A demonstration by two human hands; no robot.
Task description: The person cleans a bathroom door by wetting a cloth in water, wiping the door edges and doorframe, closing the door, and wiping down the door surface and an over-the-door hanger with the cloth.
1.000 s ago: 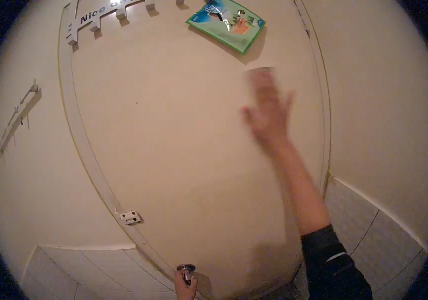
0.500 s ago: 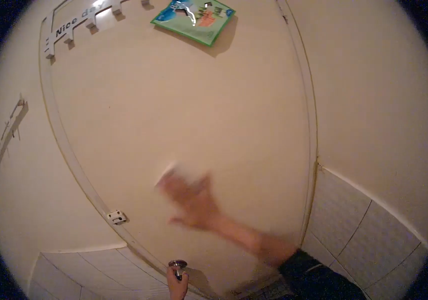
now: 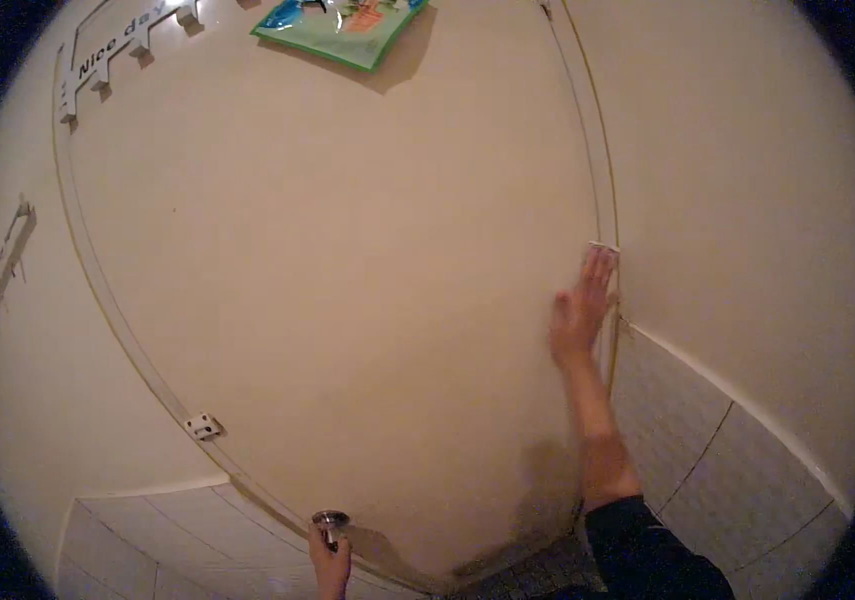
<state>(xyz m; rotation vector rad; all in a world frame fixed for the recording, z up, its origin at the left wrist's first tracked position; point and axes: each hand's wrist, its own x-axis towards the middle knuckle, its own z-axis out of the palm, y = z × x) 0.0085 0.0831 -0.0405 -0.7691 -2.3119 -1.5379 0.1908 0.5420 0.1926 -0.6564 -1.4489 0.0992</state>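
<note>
A large cream door (image 3: 368,250) fills the middle of the head view. At its lower left edge my left hand (image 3: 330,568) is closed around a shiny metal door knob (image 3: 330,519). My right hand (image 3: 582,315) lies along the door's right edge, fingers stretched upward. Under its fingertips a thin white piece (image 3: 604,246), perhaps a cloth or pad, is pressed to the door frame (image 3: 596,180). Most of that white piece is covered by the fingers.
A hook rack (image 3: 138,45) reading "Nice day" and a green pouch (image 3: 343,35) hang high on the door. A white latch (image 3: 204,426) sits on the left edge. White tiles (image 3: 678,400) line the lower walls; dark floor tiles (image 3: 538,572) show below.
My right hand has swept right, from the door's middle to its right edge, carrying the white piece along. My left hand stays on the knob. The view has shifted slightly right.
</note>
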